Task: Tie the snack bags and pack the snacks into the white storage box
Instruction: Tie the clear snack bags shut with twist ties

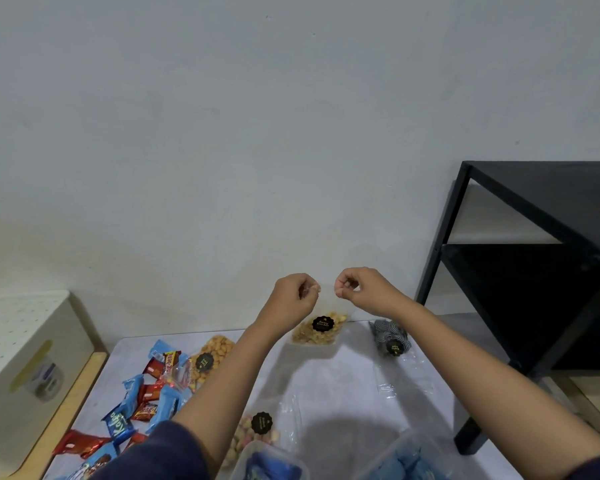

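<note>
The table [343, 382], under a pale cover, fills the lower part of the view. The white storage box [25, 358] stands at its left end. A black shelf [534, 258] stands at the opposite side of the table from the box. Near the box lies a heap of blue and red wrapped bars [146, 400], with a bag of peanuts [212, 356] just beside the heap. A bag of black-and-white swirled pieces [392, 336] lies well apart from the box, toward the shelf.

The step in hand seems to be the tying of one snack bag [321, 327]. It is a clear bag of yellowish snacks, held up at the far edge of the table, well to the right of the box (whether its bottom touches the cover I cannot tell).

The left hand [297, 294] and the right hand [355, 287] are raised to the same height, close together, with the wrists bent downward. Each has its fingers curled and pinches the clear top of this bag.

The next move, I judge, calls for crossing or twisting the two pinched ends into a knot while the snacks stay low in the bag. After that the bag must go left to the box.
</note>
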